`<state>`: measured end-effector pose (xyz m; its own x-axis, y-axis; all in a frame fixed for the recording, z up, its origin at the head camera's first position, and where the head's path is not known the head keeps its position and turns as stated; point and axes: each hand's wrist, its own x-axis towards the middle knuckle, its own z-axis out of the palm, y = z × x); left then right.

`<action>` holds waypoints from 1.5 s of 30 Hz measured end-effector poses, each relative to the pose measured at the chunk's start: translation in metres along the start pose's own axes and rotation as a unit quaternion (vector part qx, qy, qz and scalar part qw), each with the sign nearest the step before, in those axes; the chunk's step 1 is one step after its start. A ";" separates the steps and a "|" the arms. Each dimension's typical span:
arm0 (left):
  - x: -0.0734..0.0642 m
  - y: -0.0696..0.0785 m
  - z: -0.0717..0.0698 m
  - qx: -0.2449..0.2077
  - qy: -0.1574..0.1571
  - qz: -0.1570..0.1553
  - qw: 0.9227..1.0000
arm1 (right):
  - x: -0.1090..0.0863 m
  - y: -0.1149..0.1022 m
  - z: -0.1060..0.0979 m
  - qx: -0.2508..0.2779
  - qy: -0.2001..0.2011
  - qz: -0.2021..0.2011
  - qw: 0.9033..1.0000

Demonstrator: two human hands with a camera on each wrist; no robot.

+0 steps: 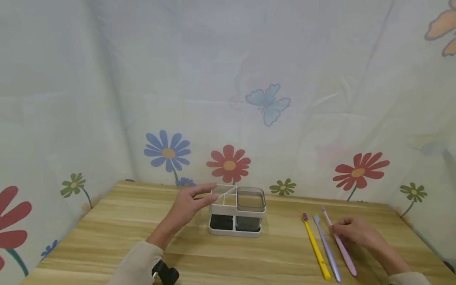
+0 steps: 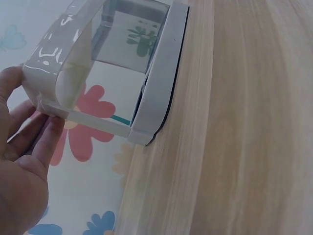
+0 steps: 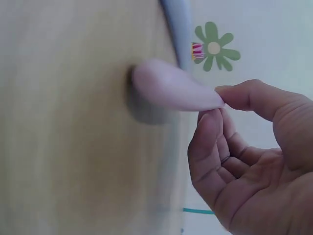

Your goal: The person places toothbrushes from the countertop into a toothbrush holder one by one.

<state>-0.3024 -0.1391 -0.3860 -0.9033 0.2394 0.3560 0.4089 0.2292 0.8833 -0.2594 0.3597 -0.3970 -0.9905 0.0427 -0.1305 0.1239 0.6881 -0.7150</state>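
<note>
A white toothbrush holder (image 1: pixel 222 210) with a divided top and a clear grey cup (image 1: pixel 251 200) stands on the table. My left hand (image 1: pixel 187 206) grips its upper left rim, thumb on one side and fingers on the other in the left wrist view. To the right, my right hand (image 1: pixel 358 231) pinches a pink toothbrush (image 1: pixel 344 253) between thumb and index finger around its middle. Its thick handle end (image 3: pixel 168 85) points toward the camera in the right wrist view, with a shadow below it on the wood.
Left of the pink toothbrush lie a lavender-blue toothbrush (image 1: pixel 327 249) and a yellow toothbrush (image 1: pixel 315 249), roughly parallel. The wooden table (image 1: pixel 285 253) ends at the back against a curtain (image 1: pixel 199 79) printed with flowers and butterflies.
</note>
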 end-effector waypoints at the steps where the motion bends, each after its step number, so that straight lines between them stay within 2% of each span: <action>1: 0.000 0.000 0.000 0.001 0.001 0.000 1.000 | 0.000 -0.002 -0.001 0.006 0.003 -0.003 1.000; 9: 0.000 0.000 -0.001 0.000 -0.009 -0.005 1.000 | -0.007 -0.013 -0.007 0.069 0.015 -0.059 0.996; 22: 0.000 -0.004 -0.004 -0.008 -0.009 0.001 1.000 | -0.022 -0.040 -0.009 0.096 0.079 -0.124 0.984; 30: 0.001 -0.004 -0.002 -0.008 -0.003 -0.001 1.000 | -0.033 -0.067 0.000 0.110 0.117 -0.202 0.966; 38: 0.002 -0.005 -0.001 -0.009 -0.006 -0.001 1.000 | -0.038 -0.095 0.011 0.163 0.139 -0.232 0.949; 45: 0.001 -0.006 -0.002 -0.008 -0.006 0.001 1.000 | -0.038 -0.121 0.025 0.204 0.132 -0.256 0.936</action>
<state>-0.3064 -0.1421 -0.3907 -0.9012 0.2503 0.3537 0.4078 0.2140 0.8876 -0.2356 0.2569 -0.3222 -0.8998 -0.0014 0.4364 -0.4113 0.3367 -0.8470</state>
